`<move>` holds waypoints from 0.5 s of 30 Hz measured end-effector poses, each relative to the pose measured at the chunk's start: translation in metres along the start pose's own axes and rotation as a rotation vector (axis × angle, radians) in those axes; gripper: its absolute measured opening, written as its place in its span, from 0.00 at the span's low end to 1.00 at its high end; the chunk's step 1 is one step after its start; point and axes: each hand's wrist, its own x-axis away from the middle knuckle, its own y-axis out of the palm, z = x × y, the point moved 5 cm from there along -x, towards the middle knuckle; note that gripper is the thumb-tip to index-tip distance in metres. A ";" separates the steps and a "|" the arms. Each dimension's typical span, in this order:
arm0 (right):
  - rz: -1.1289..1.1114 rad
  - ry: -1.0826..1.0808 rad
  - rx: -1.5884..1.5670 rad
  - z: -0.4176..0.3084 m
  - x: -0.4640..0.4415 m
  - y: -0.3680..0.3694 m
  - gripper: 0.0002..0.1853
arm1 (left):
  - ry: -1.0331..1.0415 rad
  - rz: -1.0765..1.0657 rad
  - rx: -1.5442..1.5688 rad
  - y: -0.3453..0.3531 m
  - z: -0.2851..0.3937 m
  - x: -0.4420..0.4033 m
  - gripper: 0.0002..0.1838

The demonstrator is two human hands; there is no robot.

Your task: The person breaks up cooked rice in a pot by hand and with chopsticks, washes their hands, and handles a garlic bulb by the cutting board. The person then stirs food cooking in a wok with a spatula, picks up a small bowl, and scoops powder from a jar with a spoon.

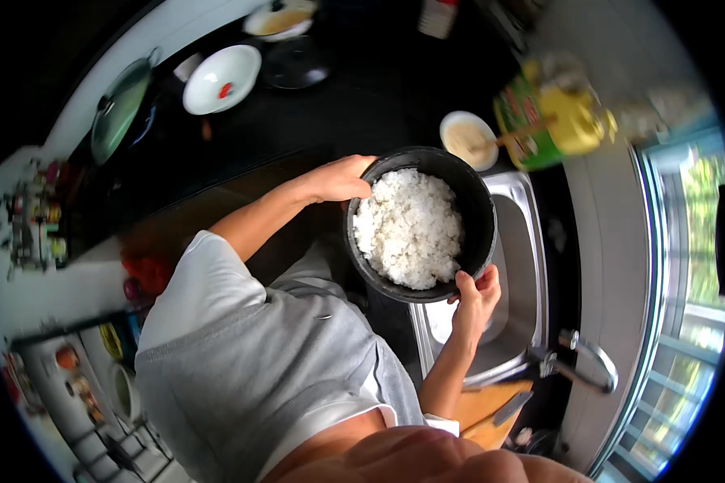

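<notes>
A round black pot (479, 211) with white cooked rice (408, 228) in it is held up beside the sink. At its upper left rim, my left hand (342, 179) grips the pot, most of its fingers hidden beneath. My right hand (477, 296) holds the lower right rim with the thumb on top. The rice lies heaped toward the left side of the pot, and the dark inner wall shows on the right. Close beyond the pot stands a white bowl (468, 138) with pale contents and a utensil resting in it.
The steel sink (537, 266) lies partly under the pot, with a faucet (576, 362) at its right. A cutting board (487, 410) bears a knife (512, 409). A yellow oil bottle (560, 121), a white bowl (222, 79) with red bits and a glass lid (122, 110) stand farther back.
</notes>
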 end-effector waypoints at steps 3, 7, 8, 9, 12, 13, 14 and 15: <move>-0.068 -0.040 -0.027 -0.005 -0.007 -0.002 0.05 | -0.035 0.131 -0.052 0.010 0.021 0.014 0.22; -0.035 -0.085 -0.008 -0.005 -0.008 -0.004 0.06 | 0.007 0.180 -0.060 0.012 0.019 0.022 0.21; -0.030 -0.083 -0.006 -0.007 -0.006 -0.005 0.06 | 0.014 0.175 -0.044 0.014 0.016 0.024 0.21; -0.038 -0.070 0.012 -0.008 -0.010 -0.006 0.06 | 0.001 0.195 -0.035 0.014 0.012 0.022 0.22; 0.007 -0.071 0.045 -0.005 -0.013 -0.009 0.06 | 0.018 0.199 0.001 0.011 0.013 0.020 0.22; -0.008 -0.088 0.084 0.002 -0.017 -0.011 0.06 | -0.022 0.209 -0.043 0.010 0.014 0.021 0.22; -0.009 -0.103 0.120 0.008 -0.019 -0.015 0.06 | -0.059 0.206 -0.094 0.011 0.015 0.022 0.22; 0.000 -0.108 0.125 0.007 -0.017 -0.013 0.06 | -0.023 0.210 -0.083 0.011 0.010 0.019 0.22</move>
